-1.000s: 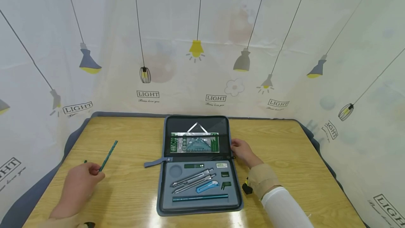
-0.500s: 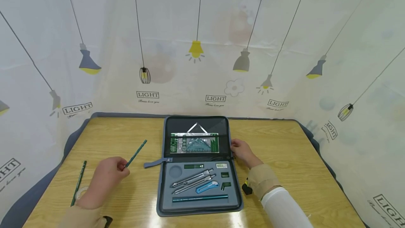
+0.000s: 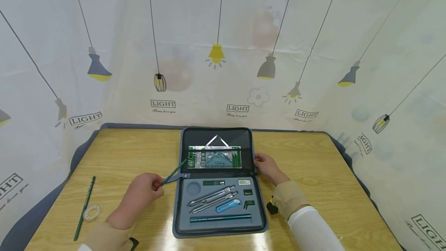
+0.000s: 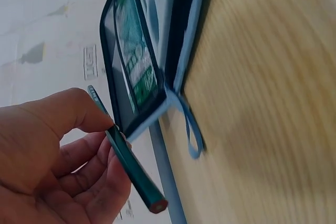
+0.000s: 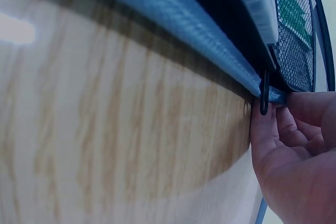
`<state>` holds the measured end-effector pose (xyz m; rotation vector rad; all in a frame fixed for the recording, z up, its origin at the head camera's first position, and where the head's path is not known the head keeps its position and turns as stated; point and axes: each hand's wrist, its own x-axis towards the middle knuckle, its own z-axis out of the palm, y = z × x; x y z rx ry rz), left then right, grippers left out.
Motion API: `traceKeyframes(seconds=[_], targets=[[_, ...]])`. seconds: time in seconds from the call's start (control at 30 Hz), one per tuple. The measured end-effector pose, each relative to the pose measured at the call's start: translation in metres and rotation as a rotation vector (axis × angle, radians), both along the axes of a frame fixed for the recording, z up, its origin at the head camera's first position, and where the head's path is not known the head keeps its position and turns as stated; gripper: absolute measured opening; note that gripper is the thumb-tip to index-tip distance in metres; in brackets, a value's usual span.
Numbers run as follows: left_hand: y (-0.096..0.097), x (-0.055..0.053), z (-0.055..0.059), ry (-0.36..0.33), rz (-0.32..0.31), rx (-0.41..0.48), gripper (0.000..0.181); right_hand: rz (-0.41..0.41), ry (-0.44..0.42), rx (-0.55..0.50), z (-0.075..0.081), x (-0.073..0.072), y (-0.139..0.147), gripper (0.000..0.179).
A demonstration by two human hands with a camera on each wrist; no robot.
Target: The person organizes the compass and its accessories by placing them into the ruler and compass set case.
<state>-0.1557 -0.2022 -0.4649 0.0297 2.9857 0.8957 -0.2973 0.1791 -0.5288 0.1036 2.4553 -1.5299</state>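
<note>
My left hand (image 3: 143, 191) pinches a green pencil (image 3: 174, 172) between thumb and fingers, just left of the open zip case (image 3: 223, 226). The pencil's flat, reddish end (image 4: 158, 206) shows in the left wrist view, and its far end overlaps the case lid in the head view. At the case's right side, my right hand (image 3: 267, 167) grips the edge near the hinge, thumb and fingers beside the black zipper pull (image 5: 265, 93). Two silver compass-like tools (image 3: 211, 196), a blue utility knife (image 3: 228, 205) and a dark green pencil-like rod (image 3: 220, 218) lie in the grey tray.
Another green pencil (image 3: 85, 204) and a white ring (image 3: 91, 213) lie on the wooden table (image 3: 313, 165) at left. A packet with a set square (image 3: 218, 159) sits behind the lid's mesh. The tray also holds a white eraser (image 3: 244, 182) and small green pieces (image 3: 247, 192).
My left hand has carried the pencil rightward to the case's left edge, uncovering the other pencil and the white ring on the table. The right hand stays on the case edge.
</note>
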Motion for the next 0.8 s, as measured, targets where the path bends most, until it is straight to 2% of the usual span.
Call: traceKeyframes(seconds=[0.07, 0.17, 0.43, 0.57, 0.7, 0.8], targets=[[0.011, 0.001, -0.002, 0.022, -0.026, -0.003, 0.012, -0.003, 0.0, 0.0, 0.0, 0.0, 0.0, 0.033], [0.03, 0.004, -0.006, 0.042, -0.1, -0.012, 0.009, -0.003, 0.003, 0.004, 0.0, 0.0, -0.001, 0.033], [0.077, 0.013, -0.018, 0.041, -0.397, -0.035, 0.012, -0.002, 0.004, -0.001, 0.0, 0.0, 0.0, 0.033], [0.096, 0.02, -0.022, 0.064, -0.519, -0.05, 0.013, 0.003, 0.0, 0.006, 0.0, -0.001, 0.0, 0.034], [0.109, 0.025, -0.025, 0.099, -0.603, -0.079, 0.015, -0.002, -0.015, 0.01, 0.0, -0.002, 0.0, 0.035], [0.115, 0.028, -0.025, 0.1, -0.63, -0.107, 0.015, -0.004, -0.026, 0.011, 0.0, -0.001, 0.0, 0.036]])
